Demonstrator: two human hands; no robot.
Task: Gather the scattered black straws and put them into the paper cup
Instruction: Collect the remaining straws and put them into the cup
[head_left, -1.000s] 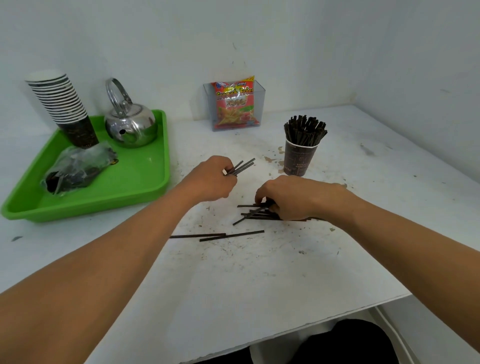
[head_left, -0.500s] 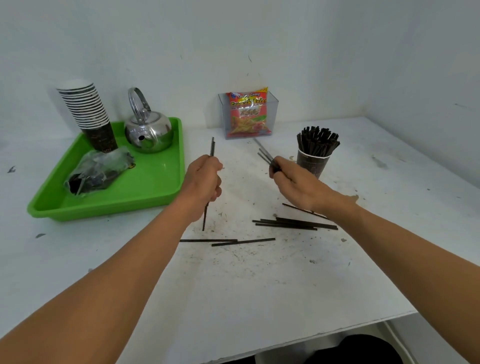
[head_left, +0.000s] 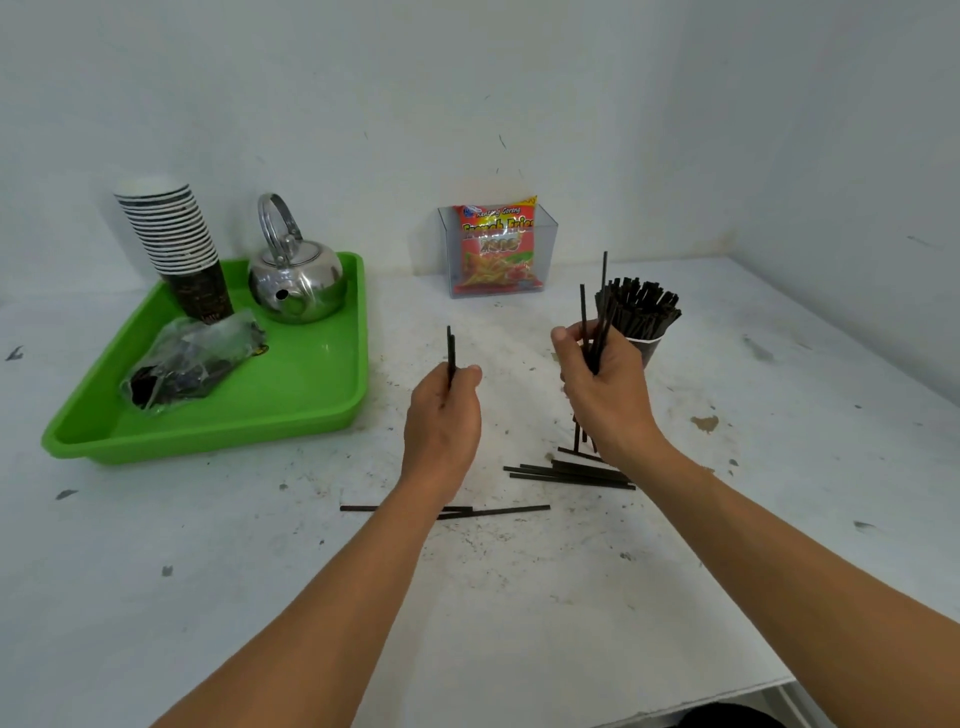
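Nearest the worktop's (head_left: 519, 623) front edge, two loose straws (head_left: 493, 511) lie end to end, partly under the left forearm. Just beyond, toward the right, a small pile of straws (head_left: 571, 474) lies flat beside the right wrist. The left hand (head_left: 444, 415) is raised mid-worktop, its fingers (head_left: 470, 375) clenched on a couple of straws (head_left: 451, 349) held upright. The right hand (head_left: 605, 387) is raised too, its fingers (head_left: 563, 338) gripping a bundle (head_left: 592, 322) that stands upright, ends showing above and below the fist. Right behind it stands the cup (head_left: 647, 349), packed with straws. Toward the back left corner sits a green tray (head_left: 332, 405) holding a plastic bag (head_left: 192, 358), a kettle (head_left: 296, 280) and stacked cups (head_left: 176, 244). At the back edge stands a clear box (head_left: 545, 260) with a snack packet (head_left: 496, 244).
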